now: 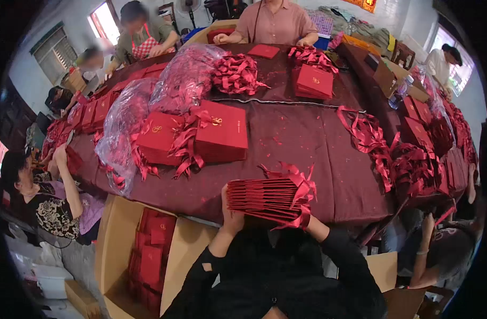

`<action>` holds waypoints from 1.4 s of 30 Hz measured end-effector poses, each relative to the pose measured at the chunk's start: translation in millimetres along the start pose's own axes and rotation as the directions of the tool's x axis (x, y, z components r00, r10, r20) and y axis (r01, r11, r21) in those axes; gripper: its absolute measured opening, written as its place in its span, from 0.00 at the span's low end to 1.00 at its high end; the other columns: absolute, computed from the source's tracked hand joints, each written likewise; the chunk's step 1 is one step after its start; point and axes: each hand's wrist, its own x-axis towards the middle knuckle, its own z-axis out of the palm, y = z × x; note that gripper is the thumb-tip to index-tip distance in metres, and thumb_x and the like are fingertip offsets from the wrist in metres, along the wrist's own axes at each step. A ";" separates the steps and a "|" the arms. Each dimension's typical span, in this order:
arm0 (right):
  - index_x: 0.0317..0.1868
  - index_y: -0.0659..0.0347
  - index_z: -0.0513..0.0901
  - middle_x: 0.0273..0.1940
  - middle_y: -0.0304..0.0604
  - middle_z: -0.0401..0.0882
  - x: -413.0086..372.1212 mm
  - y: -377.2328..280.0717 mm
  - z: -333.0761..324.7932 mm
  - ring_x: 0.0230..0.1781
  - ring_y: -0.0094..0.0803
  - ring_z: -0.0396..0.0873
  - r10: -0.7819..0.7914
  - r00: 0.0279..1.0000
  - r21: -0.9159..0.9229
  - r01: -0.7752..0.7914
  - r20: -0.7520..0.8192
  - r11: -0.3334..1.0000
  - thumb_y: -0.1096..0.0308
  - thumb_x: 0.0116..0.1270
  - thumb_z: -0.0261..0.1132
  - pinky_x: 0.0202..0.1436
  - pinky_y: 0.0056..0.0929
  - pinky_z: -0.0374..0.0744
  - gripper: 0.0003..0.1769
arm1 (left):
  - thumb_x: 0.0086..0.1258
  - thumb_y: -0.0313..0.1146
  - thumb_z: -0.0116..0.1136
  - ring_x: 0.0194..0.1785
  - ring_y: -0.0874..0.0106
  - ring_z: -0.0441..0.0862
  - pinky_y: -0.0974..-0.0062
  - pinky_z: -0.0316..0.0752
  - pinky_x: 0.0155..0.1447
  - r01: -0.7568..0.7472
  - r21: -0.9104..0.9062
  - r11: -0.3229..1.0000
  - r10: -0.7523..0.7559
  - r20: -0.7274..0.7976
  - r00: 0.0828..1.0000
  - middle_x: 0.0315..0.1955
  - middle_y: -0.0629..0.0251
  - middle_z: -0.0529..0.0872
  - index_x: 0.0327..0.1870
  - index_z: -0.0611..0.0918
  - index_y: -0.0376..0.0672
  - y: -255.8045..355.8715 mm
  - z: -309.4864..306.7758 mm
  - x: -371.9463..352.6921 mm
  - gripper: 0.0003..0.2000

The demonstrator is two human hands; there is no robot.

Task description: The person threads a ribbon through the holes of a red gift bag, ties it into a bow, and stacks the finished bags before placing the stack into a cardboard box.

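Observation:
A thick stack of flat red gift bags (262, 195) is held up at the table's near edge, its edges turned towards me. My left hand (232, 217) is closed around the left end of the stack. At the right end, my right hand (312, 225) grips the stack, its fingers mostly hidden behind loose red ribbons (303, 186). Just beyond, on the table, lie two piles of red bags with gold emblems, a left pile (159, 139) and a right pile (220, 130), with ribbons trailing between them.
A dark red cloth covers the table (291, 127). Clear plastic wrap (121, 127) lies left, ribbon bags (413, 165) right. An open cardboard box (113, 255) with red bags stands on the floor at my left. Co-workers sit around, one across in a pink shirt (278, 24).

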 end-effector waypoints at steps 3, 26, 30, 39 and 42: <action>0.66 0.61 0.60 0.66 0.44 0.60 -22.9 13.5 -5.4 0.64 0.36 0.63 0.124 0.968 -0.132 -0.155 -0.218 0.979 0.65 0.72 0.44 0.67 0.37 0.63 0.24 | 0.51 0.37 0.71 0.52 0.66 0.72 0.70 0.66 0.57 -0.035 -0.189 0.981 0.016 -0.099 0.995 0.50 0.60 0.72 0.58 0.63 0.36 34.3 12.3 -9.0 0.36; 0.66 0.59 0.62 0.65 0.44 0.61 5.2 -49.9 -23.9 0.64 0.36 0.62 -0.050 0.997 -0.860 0.076 0.059 0.505 0.54 0.63 0.60 0.69 0.37 0.59 0.34 | 0.49 0.26 0.71 0.52 0.71 0.74 0.73 0.68 0.58 0.010 0.088 0.996 -0.043 0.388 0.921 0.49 0.62 0.76 0.56 0.66 0.38 41.8 -16.4 34.7 0.33; 0.66 0.59 0.60 0.67 0.44 0.59 18.4 -24.8 -42.6 0.65 0.37 0.61 -0.176 0.960 -0.842 0.275 0.216 0.464 0.52 0.64 0.59 0.69 0.39 0.58 0.35 | 0.50 0.25 0.69 0.51 0.71 0.75 0.73 0.69 0.57 0.102 -0.010 0.995 -0.092 0.352 0.932 0.47 0.63 0.78 0.55 0.68 0.38 49.8 -10.2 36.5 0.29; 0.68 0.60 0.57 0.67 0.45 0.57 -5.1 -23.1 -48.1 0.65 0.37 0.61 -0.139 0.969 -0.961 0.228 0.206 0.159 0.64 0.70 0.52 0.70 0.34 0.59 0.28 | 0.55 0.27 0.64 0.46 0.67 0.79 0.72 0.72 0.51 -0.214 0.163 0.963 0.148 0.345 0.927 0.39 0.58 0.83 0.41 0.80 0.36 46.4 -14.2 37.8 0.13; 0.66 0.61 0.59 0.66 0.46 0.59 2.3 -25.7 -38.6 0.64 0.37 0.62 -0.182 0.961 -0.880 0.266 0.209 0.395 0.65 0.65 0.58 0.69 0.36 0.60 0.31 | 0.54 0.25 0.63 0.43 0.70 0.81 0.74 0.73 0.48 -0.264 0.251 0.931 0.149 0.398 0.905 0.38 0.58 0.84 0.42 0.80 0.35 33.3 -18.8 35.5 0.13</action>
